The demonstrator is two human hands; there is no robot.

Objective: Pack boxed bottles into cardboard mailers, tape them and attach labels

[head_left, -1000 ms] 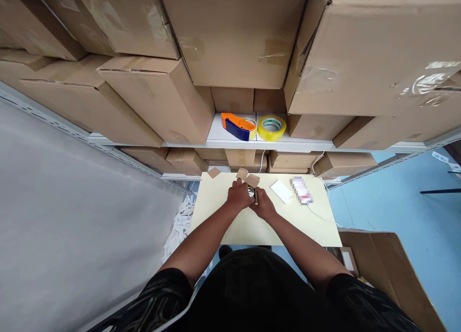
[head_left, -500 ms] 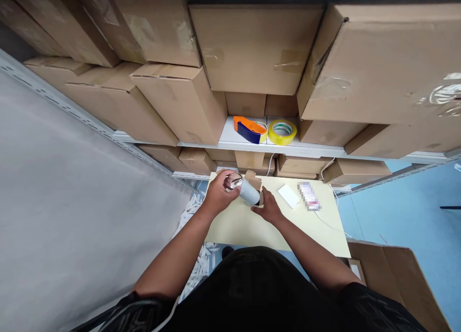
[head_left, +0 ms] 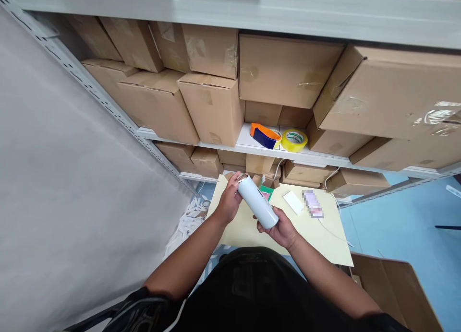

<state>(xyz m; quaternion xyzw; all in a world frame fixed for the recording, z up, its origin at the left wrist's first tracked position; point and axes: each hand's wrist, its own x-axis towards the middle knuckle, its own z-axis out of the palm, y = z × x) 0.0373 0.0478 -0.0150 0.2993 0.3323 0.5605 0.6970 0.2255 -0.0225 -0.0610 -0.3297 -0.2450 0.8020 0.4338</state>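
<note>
A pale blue-white cylindrical bottle [head_left: 256, 203] with a shiny metal top lies tilted in the air above a small cream table [head_left: 317, 236]. My left hand [head_left: 229, 201] grips its upper end near the metal top. My right hand [head_left: 280, 229] is wrapped round its lower end. Just behind the bottle on the table stands a small open brown carton [head_left: 269, 183] with something green [head_left: 267, 191] showing at it.
A white card [head_left: 292, 202] and a blurred small pack [head_left: 312, 203] with a white cable lie on the table. On the shelf behind are an orange-blue tape dispenser [head_left: 264, 135] and a yellow tape roll [head_left: 294, 140] among stacked cardboard boxes [head_left: 212, 104]. White paper strips [head_left: 187, 221] litter the floor at left.
The bottle has come out of the small carton and been lifted toward me; both hands now hold it clear of the table. The camera has tilted upward.
</note>
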